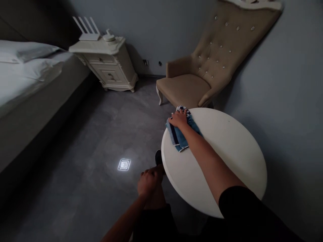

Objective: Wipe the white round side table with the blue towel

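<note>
My right hand (179, 118) presses on a folded blue cloth (182, 137) near the left rim of a round white table (234, 148). The fingers spread over the cloth's far part and grip it against the tabletop. Dark stripes and a black-and-white patterned patch show on the cloth. My left hand (147, 181) hangs low beside the table, in front of my bent leg. Its fingers are curled in, and I see nothing held in them.
Behind the table stands a tan tufted armchair (186, 89). A white nightstand (108, 64) carries a white router (89, 35) and a small white object (109, 37). On the left is a bed (30, 77). A bright square light pattern (124, 164) lies on the grey floor.
</note>
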The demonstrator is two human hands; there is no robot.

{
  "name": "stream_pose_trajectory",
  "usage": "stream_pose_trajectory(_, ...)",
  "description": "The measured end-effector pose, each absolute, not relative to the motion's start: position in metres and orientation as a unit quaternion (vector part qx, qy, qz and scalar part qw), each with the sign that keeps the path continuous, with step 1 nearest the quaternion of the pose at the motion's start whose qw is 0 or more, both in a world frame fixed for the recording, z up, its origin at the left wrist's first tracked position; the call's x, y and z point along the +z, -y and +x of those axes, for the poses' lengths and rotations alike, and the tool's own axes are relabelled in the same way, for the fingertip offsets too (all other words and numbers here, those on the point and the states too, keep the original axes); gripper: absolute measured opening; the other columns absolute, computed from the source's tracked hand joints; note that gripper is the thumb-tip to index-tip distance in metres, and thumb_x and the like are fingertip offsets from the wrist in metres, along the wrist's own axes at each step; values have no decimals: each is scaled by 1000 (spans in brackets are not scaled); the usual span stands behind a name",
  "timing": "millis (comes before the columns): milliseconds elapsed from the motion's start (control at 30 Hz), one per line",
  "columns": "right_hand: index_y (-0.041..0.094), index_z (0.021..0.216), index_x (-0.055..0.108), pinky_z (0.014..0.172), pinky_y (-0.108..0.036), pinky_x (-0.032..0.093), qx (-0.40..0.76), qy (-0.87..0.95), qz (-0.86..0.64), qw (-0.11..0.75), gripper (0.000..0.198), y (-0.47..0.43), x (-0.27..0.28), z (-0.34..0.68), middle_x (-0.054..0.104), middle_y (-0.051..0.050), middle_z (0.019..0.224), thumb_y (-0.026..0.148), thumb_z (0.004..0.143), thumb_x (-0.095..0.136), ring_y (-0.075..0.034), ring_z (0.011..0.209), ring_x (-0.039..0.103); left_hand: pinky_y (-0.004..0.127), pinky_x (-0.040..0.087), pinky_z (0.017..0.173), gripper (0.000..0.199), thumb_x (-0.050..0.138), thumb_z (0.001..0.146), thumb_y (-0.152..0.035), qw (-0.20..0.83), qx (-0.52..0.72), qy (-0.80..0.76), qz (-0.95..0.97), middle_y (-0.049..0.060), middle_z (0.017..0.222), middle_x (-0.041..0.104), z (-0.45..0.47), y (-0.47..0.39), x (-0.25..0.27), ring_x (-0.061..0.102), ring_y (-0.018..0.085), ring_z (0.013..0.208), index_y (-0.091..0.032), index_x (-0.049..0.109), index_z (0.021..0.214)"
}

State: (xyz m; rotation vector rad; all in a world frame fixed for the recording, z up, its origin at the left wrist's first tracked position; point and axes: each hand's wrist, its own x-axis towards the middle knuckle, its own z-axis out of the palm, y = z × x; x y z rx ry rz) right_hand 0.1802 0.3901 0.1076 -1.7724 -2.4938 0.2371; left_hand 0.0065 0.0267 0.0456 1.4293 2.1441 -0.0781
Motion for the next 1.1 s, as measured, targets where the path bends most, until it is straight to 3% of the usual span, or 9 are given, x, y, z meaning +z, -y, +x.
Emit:
stream_pose_trajectory(133,20,137,85,139,-70,-5,96,846,-523,47,50,-314,108,141,67,-17,161,49,102,64,-45,169,28,45,55,110,54,41,112,-40,267,-42,-794,544,19,128,84,7,-24,51,76,37,122,-19,90,117)
stream_pose_trajectory(300,18,144,81,141,-67,-10,134,867,-475,65,53,-211,112,137,45,-14,182,39,97,69,-44,176,11,43,57,107,51,45,111,-40,258,-65,-802,535,23,130,83,7,-17,55,77,37,126,-16,89,120)
stream_pose_trajectory(567,27,167,63,144,-68,2,129,894,-422,74,61,-41,102,201,28,-6,191,28,105,64,-42,179,11,42,55,111,54,40,113,-36,224,-77,-779,581,26,129,83,14,-11,59,79,35,124,-9,87,123)
stream_pose_trajectory(667,29,168,61,143,-70,10,92,890,-436,94,59,7,90,241,31,-6,190,27,109,63,-42,177,18,41,57,108,55,40,113,-38,222,-79,-775,586,25,131,83,16,-10,54,79,36,125,-9,86,124)
stream_pose_trajectory(800,25,169,59,140,-74,17,33,855,-495,149,70,52,69,296,41,-14,185,47,105,78,-46,174,28,43,58,107,56,41,111,-40,222,-61,-778,585,25,129,84,13,-9,39,79,39,124,-10,86,124)
stream_pose_trajectory(1000,27,156,72,142,-69,14,-46,791,-567,227,60,96,42,368,66,-14,166,58,105,75,-42,167,42,47,60,102,59,39,109,-44,231,-55,-780,578,25,134,82,7,-12,21,79,41,124,-14,85,130)
stream_pose_trajectory(1100,26,158,70,140,-73,13,-52,707,-670,219,55,99,46,405,65,-14,167,50,109,63,-42,168,41,49,60,103,60,38,109,-45,224,-50,-770,595,26,135,81,7,-13,21,79,42,124,-13,85,129)
